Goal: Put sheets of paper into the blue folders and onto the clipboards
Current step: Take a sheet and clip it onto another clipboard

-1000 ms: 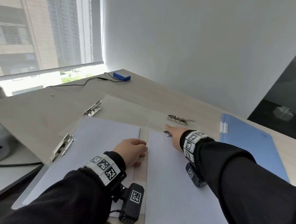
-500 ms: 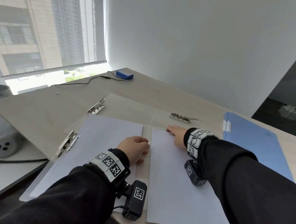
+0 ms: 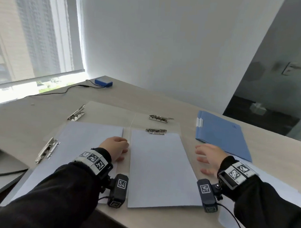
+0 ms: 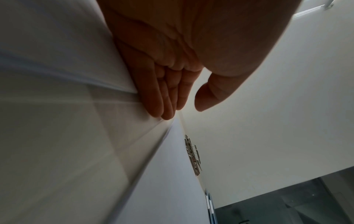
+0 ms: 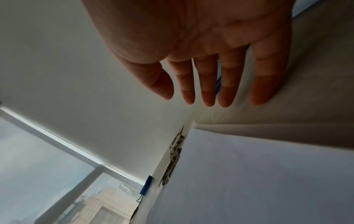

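Note:
Two white sheets lie on clear clipboards side by side: the left sheet [image 3: 84, 145] with its metal clip [image 3: 47, 149] at the left, and the right sheet [image 3: 160, 167] held under a clip [image 3: 155, 131] at its far end. Two more clear boards with clips [image 3: 161, 118] lie behind them. A shut blue folder [image 3: 220, 135] lies at the right. My left hand [image 3: 115, 147] [image 4: 182, 109] rests with straight fingers on the left sheet's right edge. My right hand [image 3: 208, 158] [image 5: 210, 100] is spread and holds nothing, between the right sheet and the folder.
A blue box [image 3: 103, 82] with a black cable sits at the table's far corner by the window. Another white sheet [image 3: 274, 183] lies under my right forearm. A lower grey surface [image 3: 1, 178] adjoins the table at the left. The table's near edge runs below my wrists.
My right hand has drawn back from the right clipboard's clip and moved right toward the blue folder, fingers now spread. The left hand has stayed on the left sheet.

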### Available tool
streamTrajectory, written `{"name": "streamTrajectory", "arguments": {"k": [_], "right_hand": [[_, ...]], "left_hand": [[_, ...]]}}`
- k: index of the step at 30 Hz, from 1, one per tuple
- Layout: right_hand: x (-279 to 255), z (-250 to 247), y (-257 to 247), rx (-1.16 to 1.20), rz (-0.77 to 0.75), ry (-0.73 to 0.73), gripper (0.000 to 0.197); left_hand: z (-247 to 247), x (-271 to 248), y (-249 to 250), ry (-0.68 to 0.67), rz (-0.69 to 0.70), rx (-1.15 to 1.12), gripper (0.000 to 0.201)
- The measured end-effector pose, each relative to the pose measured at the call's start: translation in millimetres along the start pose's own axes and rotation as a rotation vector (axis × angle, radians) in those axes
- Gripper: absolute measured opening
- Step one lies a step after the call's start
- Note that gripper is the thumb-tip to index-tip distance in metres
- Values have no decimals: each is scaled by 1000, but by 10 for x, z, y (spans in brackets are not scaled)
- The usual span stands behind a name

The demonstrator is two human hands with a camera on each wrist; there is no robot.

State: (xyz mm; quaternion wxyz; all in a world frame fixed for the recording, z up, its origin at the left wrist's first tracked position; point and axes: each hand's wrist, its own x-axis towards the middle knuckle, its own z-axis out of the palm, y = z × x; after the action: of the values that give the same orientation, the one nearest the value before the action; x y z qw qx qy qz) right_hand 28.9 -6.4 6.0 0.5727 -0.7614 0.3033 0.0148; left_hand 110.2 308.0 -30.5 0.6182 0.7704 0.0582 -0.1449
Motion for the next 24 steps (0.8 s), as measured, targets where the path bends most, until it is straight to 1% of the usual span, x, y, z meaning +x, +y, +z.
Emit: {"name": "streamTrajectory", "arguments": {"k": [5, 8, 9, 14, 16, 18, 20, 22, 24], "right_hand": [[-281, 42, 142, 133, 39, -49, 24], [-367, 66, 187, 243, 54, -33, 10], [-407, 51, 206, 271, 61, -35, 10], [-642, -79, 386, 226, 94, -164, 27], [-731, -92, 453, 221, 83, -169, 25], [-824, -64, 464, 195, 66, -169, 15], [-905, -17, 447, 191, 64, -218, 9], [-981, 18, 414, 188, 36, -263, 15], [-1063, 6, 385, 201, -23, -279, 23]], "left_hand": [[30, 22, -17, 32, 7, 24, 16], [58, 5, -6, 52, 3, 27, 7], [67, -4, -3, 58, 1, 25, 6], [91, -9, 10, 72, 3, 18, 5], [95, -9, 19, 63, 9, 0, 7], [115, -29, 13, 73, 21, -12, 11], [149, -122, 21, 82, 54, 2, 9], [170, -254, 61, 52, 87, -2, 12], [182, -410, 138, -8, 105, -75, 16]]}}
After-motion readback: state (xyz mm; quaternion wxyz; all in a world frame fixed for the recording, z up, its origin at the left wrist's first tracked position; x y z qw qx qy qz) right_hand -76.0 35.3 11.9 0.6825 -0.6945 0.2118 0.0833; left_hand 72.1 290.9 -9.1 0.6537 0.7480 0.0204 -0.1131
